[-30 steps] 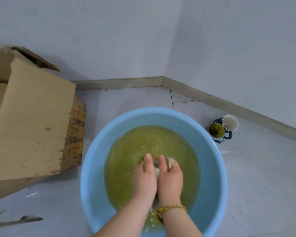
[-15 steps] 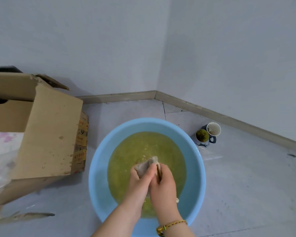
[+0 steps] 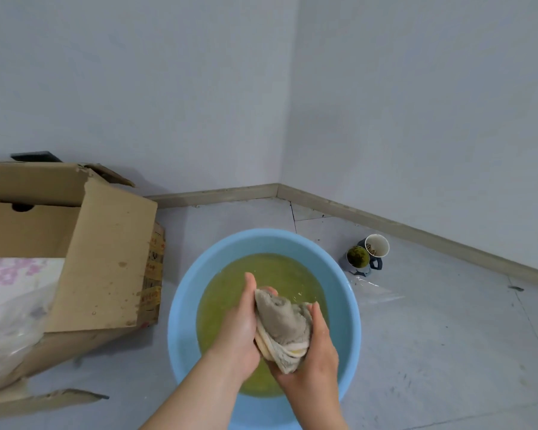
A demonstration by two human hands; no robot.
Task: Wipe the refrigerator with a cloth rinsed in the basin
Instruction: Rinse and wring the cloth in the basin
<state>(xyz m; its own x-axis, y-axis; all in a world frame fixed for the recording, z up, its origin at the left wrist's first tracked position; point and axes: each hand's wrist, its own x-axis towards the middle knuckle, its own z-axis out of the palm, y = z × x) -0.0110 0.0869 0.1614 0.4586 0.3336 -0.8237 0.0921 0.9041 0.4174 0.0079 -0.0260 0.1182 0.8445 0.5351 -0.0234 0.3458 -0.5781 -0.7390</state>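
A light blue plastic basin stands on the grey floor, holding yellow-green murky water. Above the water, a wet grey-beige cloth is bunched between both hands. My left hand grips its left side, fingers pointing up along it. My right hand cups and grips it from below and the right. The refrigerator is not in view.
An open, stained cardboard box with a plastic-wrapped item inside sits left of the basin. Two cups stand on the floor at the basin's right, with clear plastic film beside them. Walls meet in a corner behind.
The cloth has come up out of the water, where both hands were pressing it a second ago. It now hangs bunched above the surface. The view has tilted upward.
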